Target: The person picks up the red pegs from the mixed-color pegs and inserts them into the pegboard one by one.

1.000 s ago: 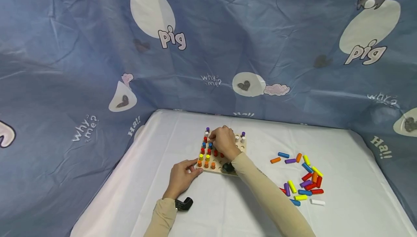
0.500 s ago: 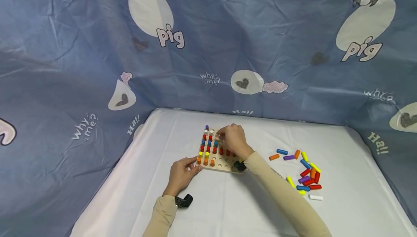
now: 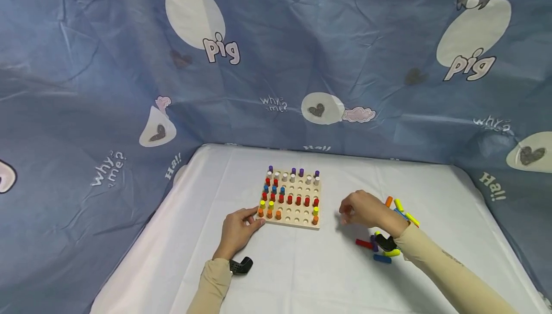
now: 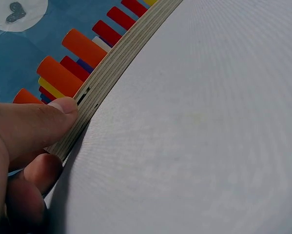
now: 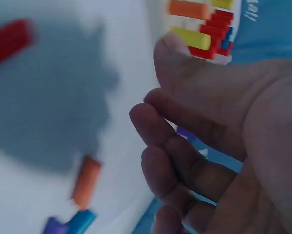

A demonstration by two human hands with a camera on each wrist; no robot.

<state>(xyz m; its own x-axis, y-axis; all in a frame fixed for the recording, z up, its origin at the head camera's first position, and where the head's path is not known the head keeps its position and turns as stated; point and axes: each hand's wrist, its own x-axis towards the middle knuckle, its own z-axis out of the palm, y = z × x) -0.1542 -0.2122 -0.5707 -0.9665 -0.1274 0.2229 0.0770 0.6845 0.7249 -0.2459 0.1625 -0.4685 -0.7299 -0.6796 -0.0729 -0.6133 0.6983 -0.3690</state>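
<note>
A wooden pegboard (image 3: 294, 224) lies on the white-covered table, with rows of purple, white, red, blue, yellow and orange pegs standing in its holes. My left hand (image 3: 236, 231) grips the board's near left corner. In the left wrist view the thumb (image 4: 60, 111) presses the layered edge, close to an orange peg (image 4: 62, 75). To the right of the board, my right hand (image 3: 364, 208) hovers over the cloth with loosely bent fingers and nothing between them. Loose pegs, among them a red peg (image 3: 364, 244) and a blue peg (image 3: 382, 259), lie nearest to it.
More loose pegs lie partly hidden behind the right forearm, such as a yellow peg (image 3: 412, 219) and an orange peg (image 3: 389, 202). A blue printed curtain (image 3: 241, 127) closes off the table's back and sides. Each wrist carries a black camera.
My right hand has left the pegboard and moved right to the loose pegs, uncovering the board's pegs. The left hand stays at the corner. The head view has shifted slightly.
</note>
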